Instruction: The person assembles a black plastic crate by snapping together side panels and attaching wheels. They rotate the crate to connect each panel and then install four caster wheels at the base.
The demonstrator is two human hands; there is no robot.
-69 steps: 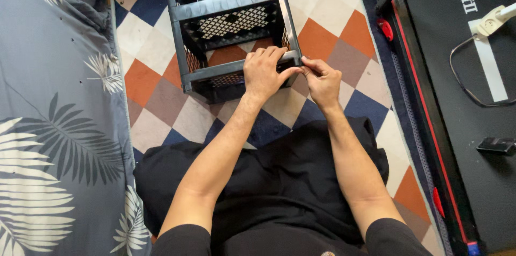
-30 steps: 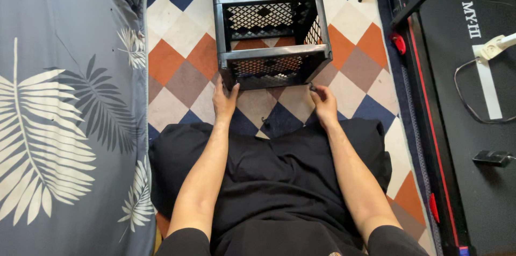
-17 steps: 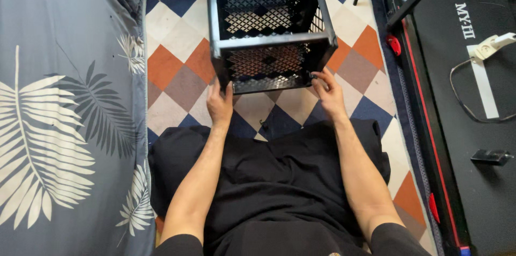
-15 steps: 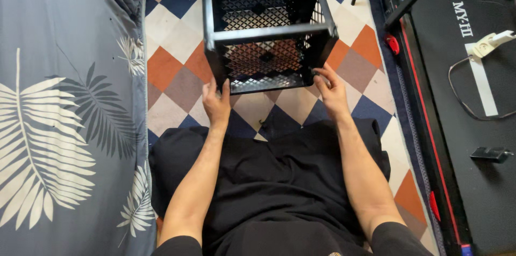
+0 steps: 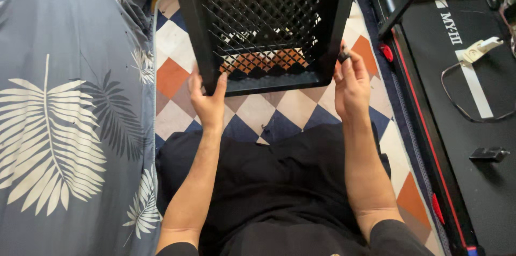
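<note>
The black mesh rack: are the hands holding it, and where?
Yes. The left hand grips the black mesh rack at its near left corner; the right hand steadies its right edge.

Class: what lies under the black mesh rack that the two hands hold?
Through the rack's mesh and below its edge shows the checked rug. The frame bars hide parts of it. The left hand and right hand grip the rack's sides.

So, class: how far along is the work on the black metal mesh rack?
Done: the black metal mesh rack has its frame and mesh panels joined. In hand: the left hand grips its lower left corner, and the right hand pinches a small dark part beside its right edge. Left: that part isn't fitted.
</note>
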